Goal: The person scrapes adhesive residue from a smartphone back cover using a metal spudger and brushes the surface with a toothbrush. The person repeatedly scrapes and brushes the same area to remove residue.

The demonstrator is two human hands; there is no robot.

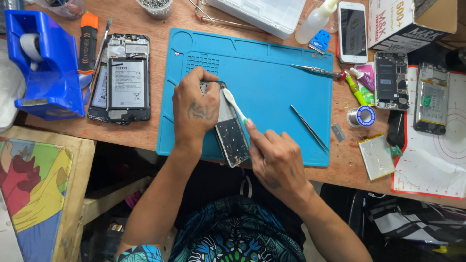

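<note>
My left hand (195,107) presses down on the upper part of an opened phone frame (232,138) that lies on a blue work mat (272,73). My right hand (274,157) holds a white toothbrush (234,104) with a green neck, its head resting on the phone frame near my left thumb. The phone's lower half shows a dark board between my two hands. Its upper end is hidden under my left hand.
Tweezers (310,128) and a second metal tool (318,71) lie on the mat. Left of it sit an opened phone with battery (127,77) and a blue tape dispenser (46,68). To the right lie several dismantled phones (392,80), a solder reel (363,116) and a loose battery (377,156).
</note>
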